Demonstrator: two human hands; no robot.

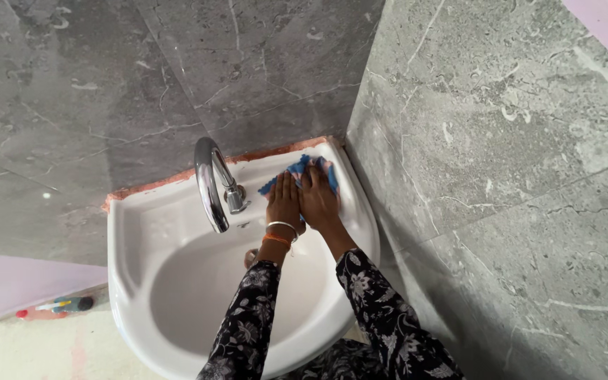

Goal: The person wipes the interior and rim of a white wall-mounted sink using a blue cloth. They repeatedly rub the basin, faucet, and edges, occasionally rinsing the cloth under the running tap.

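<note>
Both hands press flat on a crumpled blue and pink cleaning cloth (302, 171) that lies on the back right ledge of a white ceramic wall-mounted washbasin (142, 232), close to the corner where the basin meets the wall. The left hand (285, 200) lies palm down with fingers stretched forward over the cloth's near edge, and the right hand (318, 199) rests just beside it, touching it along the thumb side, fingers likewise extended on the fabric; neither hand is curled round the cloth, both simply bear down on it with open palms. A thin silver bangle (282, 226) and an orange thread band (276, 240) circle the left wrist, and both forearms wear black sleeves with a white floral print (381, 317). A curved chrome tap (211, 184) rises from the basin's back ledge just to the left of the hands, its spout arching over the bowl. Grey marble-patterned wall tiles (501, 141) surround the basin on two sides, and a rough orange-brown seam (156, 184) runs along the basin's rear edge. On the pale floor at lower left lie a few small coloured objects (65, 305), too small to identify.
</note>
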